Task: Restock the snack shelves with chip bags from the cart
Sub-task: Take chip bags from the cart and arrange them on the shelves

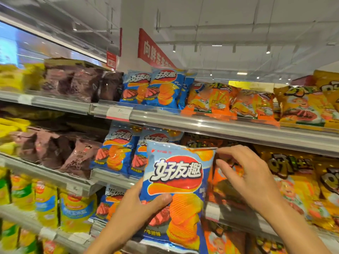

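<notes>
Supermarket shelving fills the view from 9 to 3 o'clock, with white ceiling and a red banner [154,50] at 12 o'clock. At centre, toward 6 o'clock, a blue chip bag [176,195] is held upright in front of the shelves, not yet on any of them. The left hand [135,208] grips its lower left side, thumb curled across the front. The right hand [247,178] pinches the bag's top right corner between thumb and fingertip, the other fingers loosely bent. Matching blue bags stand on the top shelf [211,125] at 12 o'clock and on the middle shelf [113,177] at 10 o'clock, just behind the held bag. Brown bags [77,83] lie at 10 o'clock, orange bags [229,103] at 2 o'clock, yellow bags [47,206] at 8 o'clock. The cart is not in view.

Risks, as a judgement: the corner pinch is slight, so the bag may fold or slip as it is pushed in; the middle row looks full, so forcing the bag in could tip its neighbours forward over the shelf lip or crush the chips. The metal edge of the top shelf overhangs the middle row at 1 o'clock and limits headroom for the right hand. Open room lies only toward the person, in front of the shelf fronts; the gap behind the front bags cannot be judged.
</notes>
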The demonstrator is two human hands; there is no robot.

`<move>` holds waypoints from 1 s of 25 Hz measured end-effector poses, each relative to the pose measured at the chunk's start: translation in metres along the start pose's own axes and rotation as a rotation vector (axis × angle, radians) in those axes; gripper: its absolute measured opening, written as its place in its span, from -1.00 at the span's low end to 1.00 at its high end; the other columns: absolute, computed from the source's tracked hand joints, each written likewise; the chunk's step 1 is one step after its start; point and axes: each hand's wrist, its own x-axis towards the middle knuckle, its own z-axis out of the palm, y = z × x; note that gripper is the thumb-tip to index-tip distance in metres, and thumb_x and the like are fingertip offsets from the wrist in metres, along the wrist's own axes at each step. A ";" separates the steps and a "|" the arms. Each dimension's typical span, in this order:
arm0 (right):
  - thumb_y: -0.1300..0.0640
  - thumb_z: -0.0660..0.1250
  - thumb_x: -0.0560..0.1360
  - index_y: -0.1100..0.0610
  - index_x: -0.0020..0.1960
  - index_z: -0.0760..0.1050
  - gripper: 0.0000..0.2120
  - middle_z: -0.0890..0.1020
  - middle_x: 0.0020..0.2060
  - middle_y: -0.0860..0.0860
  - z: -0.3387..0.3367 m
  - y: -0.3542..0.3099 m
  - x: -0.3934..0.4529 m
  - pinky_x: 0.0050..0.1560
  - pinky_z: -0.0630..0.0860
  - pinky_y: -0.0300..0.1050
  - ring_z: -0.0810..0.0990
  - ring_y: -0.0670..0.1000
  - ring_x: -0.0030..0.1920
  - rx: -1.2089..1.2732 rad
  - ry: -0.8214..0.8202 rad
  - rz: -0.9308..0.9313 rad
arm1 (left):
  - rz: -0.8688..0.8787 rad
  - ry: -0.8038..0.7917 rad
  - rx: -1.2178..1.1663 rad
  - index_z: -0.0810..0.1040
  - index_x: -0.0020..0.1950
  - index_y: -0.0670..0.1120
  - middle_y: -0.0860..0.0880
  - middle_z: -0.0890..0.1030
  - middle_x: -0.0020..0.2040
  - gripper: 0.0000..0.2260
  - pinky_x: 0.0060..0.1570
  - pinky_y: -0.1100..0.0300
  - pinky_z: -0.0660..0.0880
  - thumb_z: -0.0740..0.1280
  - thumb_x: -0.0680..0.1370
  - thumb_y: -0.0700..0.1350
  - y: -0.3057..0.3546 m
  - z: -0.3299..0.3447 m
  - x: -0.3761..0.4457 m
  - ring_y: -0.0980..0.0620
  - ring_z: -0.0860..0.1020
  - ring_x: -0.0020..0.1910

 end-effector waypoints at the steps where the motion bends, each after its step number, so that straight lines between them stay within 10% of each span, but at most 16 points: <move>1: -0.03 0.32 0.55 0.02 0.17 0.61 -0.75 0.63 0.03 -0.13 0.003 -0.011 0.011 0.10 0.44 -0.24 0.56 -0.10 0.09 0.035 0.023 -0.025 | 0.019 0.027 0.000 0.57 0.11 0.41 0.26 0.70 0.08 -0.45 -0.12 0.48 0.54 0.49 0.16 0.49 0.006 -0.012 0.005 0.28 0.66 0.03; 6: 0.00 0.35 0.55 0.04 0.41 0.47 -0.56 0.56 0.26 -0.05 0.024 -0.042 0.069 0.28 0.26 -0.39 0.47 -0.03 0.31 0.048 0.050 -0.124 | 0.192 0.097 0.001 0.66 0.13 0.19 0.10 0.73 0.08 -0.55 -0.05 0.39 0.56 0.51 0.32 0.35 0.041 -0.057 0.051 0.14 0.70 0.05; 11: 0.01 0.46 0.51 0.08 0.54 0.31 -0.34 0.53 0.33 0.05 0.047 -0.052 0.140 0.31 0.32 -0.11 0.46 0.10 0.33 -0.035 0.023 -0.135 | 0.326 0.208 -0.056 0.67 0.05 -0.11 0.02 0.73 -0.06 -0.62 -0.13 0.22 0.56 0.53 0.43 0.15 0.085 -0.101 0.151 0.05 0.66 -0.13; 18: -0.16 0.29 0.57 -0.16 0.56 0.16 -0.39 0.54 0.32 -0.18 0.088 -0.067 0.211 0.12 0.48 -0.05 0.54 -0.01 0.27 -0.146 -0.013 -0.145 | 0.434 0.232 0.008 0.63 0.09 0.12 0.12 0.75 -0.06 -0.63 -0.23 0.39 0.58 0.57 0.35 0.18 0.126 -0.177 0.267 0.18 0.72 -0.13; 25: -0.39 0.00 0.56 -0.29 0.55 0.00 -0.41 0.49 0.34 -0.29 0.144 -0.106 0.227 0.05 0.45 -0.09 0.49 -0.13 0.34 -0.309 -0.191 -0.097 | 0.060 0.054 0.140 0.63 -0.05 -0.04 0.07 0.70 -0.30 -0.82 -0.40 0.41 0.50 0.48 0.50 0.05 0.075 -0.239 0.327 0.23 0.60 -0.41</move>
